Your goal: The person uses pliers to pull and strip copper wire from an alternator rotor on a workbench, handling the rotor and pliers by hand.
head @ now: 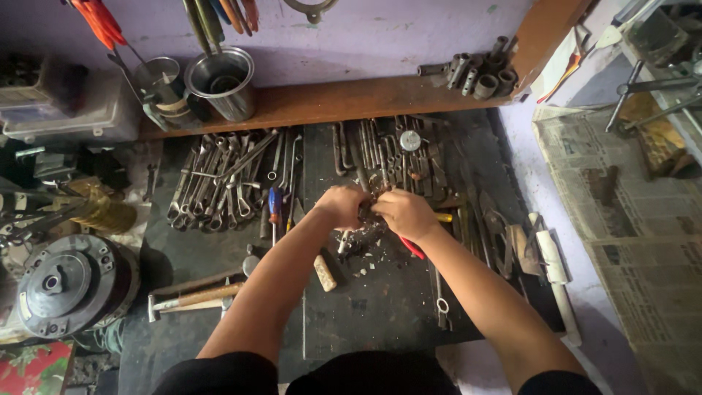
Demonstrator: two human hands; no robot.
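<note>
Both my hands meet over the middle of a dark workbench (380, 307). My left hand (339, 205) and my right hand (404, 213) close together around a small dark metal part (368, 211) that is mostly hidden between the fingers. A tool with a red handle (412, 248) sticks out below my right hand, gripped in it. Small pale crumbs and chips (363, 256) lie on the bench just under the hands.
Many wrenches (219, 183) lie spread at left, more spanners and tools (395, 150) behind the hands. A blue-handled screwdriver (274, 207), hammers (191, 298), a round motor part (69, 281), steel cups (221, 80), sockets (475, 73) on a wooden shelf, newspaper (636, 234) at right.
</note>
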